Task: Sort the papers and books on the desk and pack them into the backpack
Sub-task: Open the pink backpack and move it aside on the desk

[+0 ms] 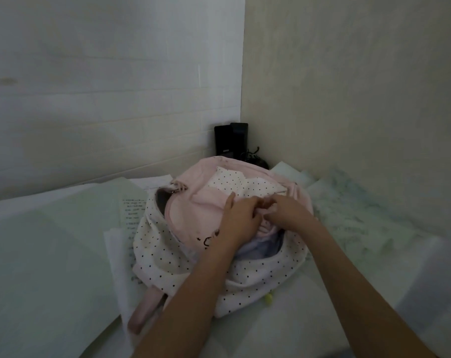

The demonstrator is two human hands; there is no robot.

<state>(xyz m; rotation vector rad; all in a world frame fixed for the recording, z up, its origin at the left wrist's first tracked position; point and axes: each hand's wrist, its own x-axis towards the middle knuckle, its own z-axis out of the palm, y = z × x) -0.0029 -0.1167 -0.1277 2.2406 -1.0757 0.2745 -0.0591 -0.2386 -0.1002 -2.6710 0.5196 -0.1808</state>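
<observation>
1. Backpack (pixel 193 228): pink with white, black-dotted panels, lying on the desk (pixel 51 280) in the wall corner, on loose papers (pixel 121 254); its top opening gapes, showing a pale bluish lining.
2. Pink strap (pixel 144 311): trails from the backpack's near-left side.
3. Left hand (pixel 238 218): reaches forward, fingers curled on the pink fabric at the opening's edge.
4. Right hand (pixel 286 213): just beside the left, fingers bent, pinching the same edge.
5. Black speakers (pixel 230 139): upright behind the backpack.
</observation>
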